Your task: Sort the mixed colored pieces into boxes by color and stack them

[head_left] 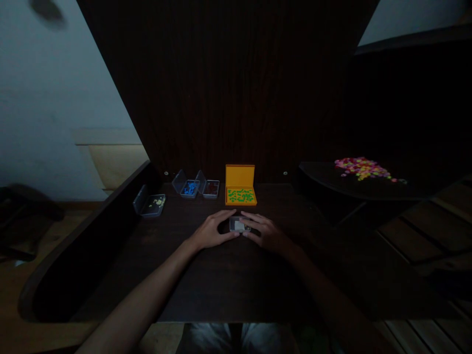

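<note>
Both my hands meet around a small clear plastic box (237, 225) in the middle of the dark wooden desk (221, 280). My left hand (213, 230) grips its left side with curled fingers. My right hand (263, 232) grips its right side, fingers bent over the edge. The little box holds something pale that I cannot make out. Just beyond it stands an open orange box (240, 185) filled with small green pieces.
Three open clear boxes sit at the back left: one with blue pieces (189, 188), one with dark red pieces (211, 188), one with yellowish pieces (154, 204). A heap of mixed coloured pieces (362, 168) lies on a side shelf at the right. The room is dim.
</note>
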`<action>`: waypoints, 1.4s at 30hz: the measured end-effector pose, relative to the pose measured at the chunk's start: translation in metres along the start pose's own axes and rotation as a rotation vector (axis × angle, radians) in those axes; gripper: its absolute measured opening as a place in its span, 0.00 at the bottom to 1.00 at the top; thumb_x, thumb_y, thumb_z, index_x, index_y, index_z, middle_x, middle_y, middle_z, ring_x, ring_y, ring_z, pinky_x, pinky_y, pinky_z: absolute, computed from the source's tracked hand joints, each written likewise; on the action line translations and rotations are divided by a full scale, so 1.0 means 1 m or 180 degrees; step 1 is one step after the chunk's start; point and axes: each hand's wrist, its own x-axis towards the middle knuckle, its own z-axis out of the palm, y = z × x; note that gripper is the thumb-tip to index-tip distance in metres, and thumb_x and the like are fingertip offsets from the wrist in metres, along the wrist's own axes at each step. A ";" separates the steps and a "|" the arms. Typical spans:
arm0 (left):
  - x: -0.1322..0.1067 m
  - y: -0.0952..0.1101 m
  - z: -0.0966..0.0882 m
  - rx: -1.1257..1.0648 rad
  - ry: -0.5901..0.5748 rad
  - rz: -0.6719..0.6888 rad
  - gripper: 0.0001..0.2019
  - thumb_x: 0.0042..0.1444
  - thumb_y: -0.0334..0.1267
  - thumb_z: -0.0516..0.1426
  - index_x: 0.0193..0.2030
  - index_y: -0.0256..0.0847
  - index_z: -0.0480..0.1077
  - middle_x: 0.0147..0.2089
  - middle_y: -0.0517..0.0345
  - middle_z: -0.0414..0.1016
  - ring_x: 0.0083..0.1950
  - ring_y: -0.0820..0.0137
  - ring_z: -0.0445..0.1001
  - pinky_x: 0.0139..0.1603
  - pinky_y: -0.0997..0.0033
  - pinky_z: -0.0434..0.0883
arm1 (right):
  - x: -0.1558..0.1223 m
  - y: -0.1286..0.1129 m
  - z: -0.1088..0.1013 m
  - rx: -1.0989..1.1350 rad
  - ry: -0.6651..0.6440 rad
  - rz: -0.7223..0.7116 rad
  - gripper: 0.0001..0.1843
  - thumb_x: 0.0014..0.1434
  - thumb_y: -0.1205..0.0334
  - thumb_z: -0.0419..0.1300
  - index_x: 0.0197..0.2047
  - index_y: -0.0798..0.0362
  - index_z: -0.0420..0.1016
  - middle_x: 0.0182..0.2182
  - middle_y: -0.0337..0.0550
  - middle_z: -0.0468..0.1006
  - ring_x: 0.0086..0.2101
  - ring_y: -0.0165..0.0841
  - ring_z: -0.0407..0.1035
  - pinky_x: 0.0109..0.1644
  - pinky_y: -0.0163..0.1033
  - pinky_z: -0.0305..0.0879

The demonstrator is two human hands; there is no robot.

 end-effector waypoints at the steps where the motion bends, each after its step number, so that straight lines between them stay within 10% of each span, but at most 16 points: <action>1: 0.001 0.000 -0.001 -0.0013 0.0107 -0.0060 0.29 0.58 0.51 0.59 0.64 0.43 0.64 0.61 0.47 0.71 0.60 0.59 0.72 0.62 0.54 0.70 | 0.000 0.000 -0.001 0.0043 0.0018 0.0025 0.24 0.62 0.57 0.61 0.61 0.44 0.71 0.65 0.48 0.64 0.60 0.44 0.64 0.63 0.57 0.61; 8: 0.020 -0.022 -0.001 0.0524 0.0885 0.0002 0.14 0.66 0.40 0.50 0.52 0.40 0.71 0.51 0.48 0.75 0.55 0.63 0.73 0.59 0.56 0.71 | 0.005 0.003 -0.006 0.0350 0.0733 0.0312 0.20 0.65 0.51 0.55 0.57 0.49 0.75 0.59 0.50 0.70 0.58 0.42 0.65 0.63 0.52 0.63; 23: 0.046 -0.047 0.008 0.0837 0.0554 0.0027 0.07 0.61 0.35 0.54 0.41 0.39 0.73 0.45 0.50 0.71 0.46 0.66 0.74 0.52 0.64 0.74 | 0.037 0.060 0.006 0.0955 0.2430 0.1468 0.20 0.59 0.45 0.56 0.41 0.54 0.77 0.40 0.50 0.74 0.36 0.37 0.70 0.38 0.43 0.71; 42: 0.050 -0.048 0.012 0.0710 0.0701 -0.0174 0.05 0.57 0.35 0.56 0.37 0.39 0.74 0.44 0.51 0.71 0.45 0.65 0.75 0.49 0.65 0.75 | 0.117 0.114 0.014 0.1388 0.2422 0.1966 0.21 0.52 0.54 0.58 0.43 0.59 0.81 0.37 0.53 0.83 0.38 0.42 0.77 0.47 0.46 0.72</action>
